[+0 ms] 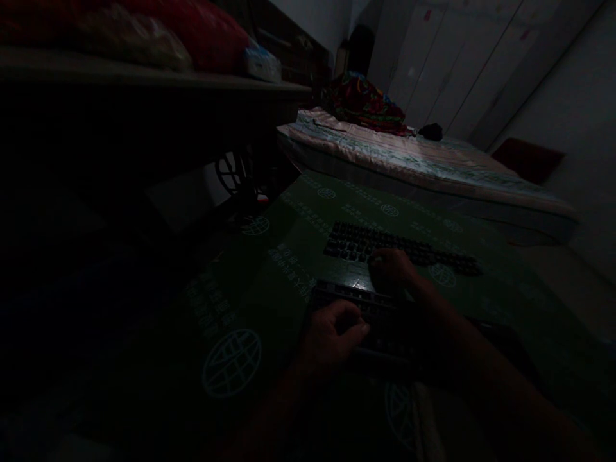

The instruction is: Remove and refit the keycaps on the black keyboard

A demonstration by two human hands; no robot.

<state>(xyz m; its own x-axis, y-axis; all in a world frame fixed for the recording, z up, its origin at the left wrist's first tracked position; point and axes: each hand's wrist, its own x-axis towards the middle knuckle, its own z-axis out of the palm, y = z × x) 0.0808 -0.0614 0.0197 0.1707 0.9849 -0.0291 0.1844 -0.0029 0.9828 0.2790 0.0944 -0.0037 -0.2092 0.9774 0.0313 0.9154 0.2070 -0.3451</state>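
Light in the room is low, and fine detail is lost in shadow. A green board (269, 301), printed with pale globe marks and lettering, serves as the work surface. A dark keyboard (385, 317) lies flat on it, close to the person, running off to the right beneath the right forearm. Beyond the keyboard, and apart from it, a set of loose keys (421, 249) is laid out in rows, forming a long slanting block. The left hand (333, 333) is over the left part of the keyboard, thumb and forefinger curved toward each other with a narrow gap at the tips; whether a small piece sits between them cannot be told. The right hand (392, 269) is at the near edge of the key rows, left of their middle, fingers drawn in; its grip is too dark to read, so a held key can be neither confirmed nor excluded. Past the far edge of the board is a bed (409, 154) with a striped sheet, bearing a heaped patterned blanket (366, 106) and a small black item (430, 131). At upper left, a table (216, 82) carries a red bag (212, 32) and a pale packet (262, 63); a spoked wheel (230, 173) shows below.
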